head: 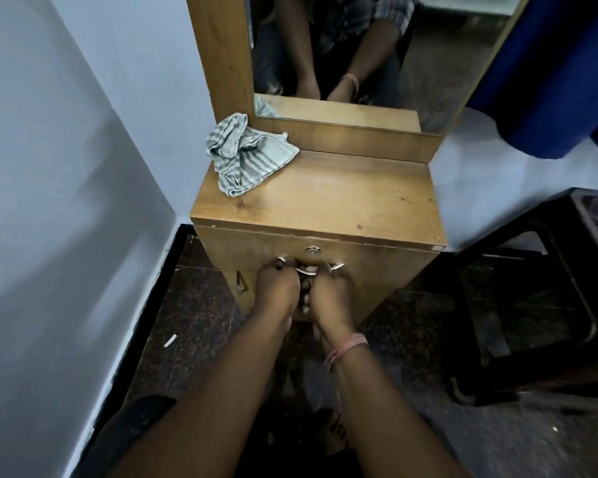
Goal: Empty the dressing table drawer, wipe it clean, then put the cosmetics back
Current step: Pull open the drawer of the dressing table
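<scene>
The wooden dressing table stands against the wall, and its drawer front is closed under the top. A small round lock sits above the silver drawer handle. My left hand and my right hand both grip that handle side by side, fingers curled round it. A crumpled grey striped cloth lies on the back left corner of the top. No cosmetics are in sight.
A tall mirror rises behind the top. A dark stool stands close on the right. A blue curtain hangs at the upper right. White walls close in on the left. A second small handle shows on the table's left side.
</scene>
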`<state>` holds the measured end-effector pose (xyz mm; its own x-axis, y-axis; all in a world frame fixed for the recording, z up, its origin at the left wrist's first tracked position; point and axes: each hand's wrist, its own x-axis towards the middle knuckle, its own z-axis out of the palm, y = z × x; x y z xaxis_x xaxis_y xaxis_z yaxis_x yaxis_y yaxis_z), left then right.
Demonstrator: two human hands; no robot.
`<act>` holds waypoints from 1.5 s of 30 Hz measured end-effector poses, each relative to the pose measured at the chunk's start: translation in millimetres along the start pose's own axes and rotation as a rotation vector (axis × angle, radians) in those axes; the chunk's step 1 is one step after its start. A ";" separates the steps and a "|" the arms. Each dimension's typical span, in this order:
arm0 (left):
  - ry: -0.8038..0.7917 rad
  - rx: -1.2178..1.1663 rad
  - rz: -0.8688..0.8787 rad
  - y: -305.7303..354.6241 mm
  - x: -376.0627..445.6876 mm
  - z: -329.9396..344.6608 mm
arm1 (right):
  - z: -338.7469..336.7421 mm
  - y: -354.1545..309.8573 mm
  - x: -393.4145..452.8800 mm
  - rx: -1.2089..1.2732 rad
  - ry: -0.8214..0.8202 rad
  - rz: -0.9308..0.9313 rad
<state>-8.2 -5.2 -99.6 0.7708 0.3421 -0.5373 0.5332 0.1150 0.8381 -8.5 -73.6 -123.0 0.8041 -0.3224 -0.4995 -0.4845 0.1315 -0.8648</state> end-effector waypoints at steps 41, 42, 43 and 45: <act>-0.151 0.115 -0.080 -135.8 -85.0 -87.2 | -90.8 82.3 -176.2 -0.079 -0.328 0.244; -0.147 0.127 -0.080 -135.0 -89.1 -88.4 | -90.8 83.6 -177.7 -0.077 -0.324 0.239; -0.146 0.128 -0.081 -134.4 -93.3 -90.0 | -90.5 84.9 -179.1 -0.075 -0.317 0.235; -0.149 0.112 -0.082 -134.4 -97.9 -91.6 | -89.7 87.9 -180.3 -0.067 -0.289 0.232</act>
<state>-187.3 31.3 -151.0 0.7617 0.1936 -0.6184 0.6255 0.0292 0.7797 -226.9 -88.0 -104.5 0.7297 -0.0121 -0.6837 -0.6791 0.1048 -0.7266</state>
